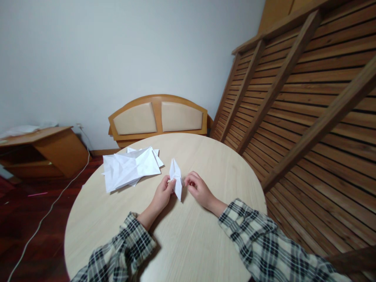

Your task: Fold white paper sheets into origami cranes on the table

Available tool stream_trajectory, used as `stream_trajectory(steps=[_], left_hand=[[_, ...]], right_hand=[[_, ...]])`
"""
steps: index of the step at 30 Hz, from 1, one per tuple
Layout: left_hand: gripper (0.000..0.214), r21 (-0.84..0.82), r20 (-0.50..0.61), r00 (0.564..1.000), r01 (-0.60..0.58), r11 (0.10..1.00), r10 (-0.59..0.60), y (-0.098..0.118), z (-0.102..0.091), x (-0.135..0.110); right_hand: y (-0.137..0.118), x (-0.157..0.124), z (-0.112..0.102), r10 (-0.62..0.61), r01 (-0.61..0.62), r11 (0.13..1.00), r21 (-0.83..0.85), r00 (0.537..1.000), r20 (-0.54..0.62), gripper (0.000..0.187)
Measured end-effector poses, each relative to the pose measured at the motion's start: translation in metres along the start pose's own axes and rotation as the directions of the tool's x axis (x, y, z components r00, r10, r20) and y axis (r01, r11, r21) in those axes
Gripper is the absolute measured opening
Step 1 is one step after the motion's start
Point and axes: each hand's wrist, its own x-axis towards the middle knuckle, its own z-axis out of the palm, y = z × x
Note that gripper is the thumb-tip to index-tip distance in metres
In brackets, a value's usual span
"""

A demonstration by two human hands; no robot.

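Note:
A small folded white paper figure (176, 177) stands above the round light-wood table (205, 235), narrow and pointed at top and bottom. My left hand (163, 194) pinches its left side with closed fingers. My right hand (197, 187) sits at its right side, fingers curled and pinched together at the paper's edge. Both forearms wear plaid sleeves.
A loose pile of folded and creased white paper sheets (129, 167) lies on the table's far left. A wooden chair back (158, 116) stands behind the table. A slatted wooden frame (308, 102) leans at right. A low wooden cabinet (44, 150) and a white cable (47, 214) are at left.

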Motion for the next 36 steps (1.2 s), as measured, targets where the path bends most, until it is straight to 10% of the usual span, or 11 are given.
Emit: stream_trajectory(steps=[3,14,36], left_hand=[[0.033,0.099,0.021,0.999,-0.049,0.994,0.048,0.0032,0.0007,-0.0037],[0.026,0.288,0.073,0.991,-0.132,0.948,0.116,0.0069,0.0036,-0.0091],[0.031,0.174,0.095,0.991,-0.114,0.978,0.098,0.0089,0.0031,-0.0070]], right_hand=[[0.0028,0.0016,-0.0004,0.082,-0.084,0.996,-0.012,0.994,-0.071,0.005],[0.0033,0.0055,0.0010,0.077,-0.072,0.994,-0.077,0.994,0.071,0.049],[0.0060,0.0025,0.0047,0.019,-0.008,0.990,-0.143,0.997,0.076,0.027]])
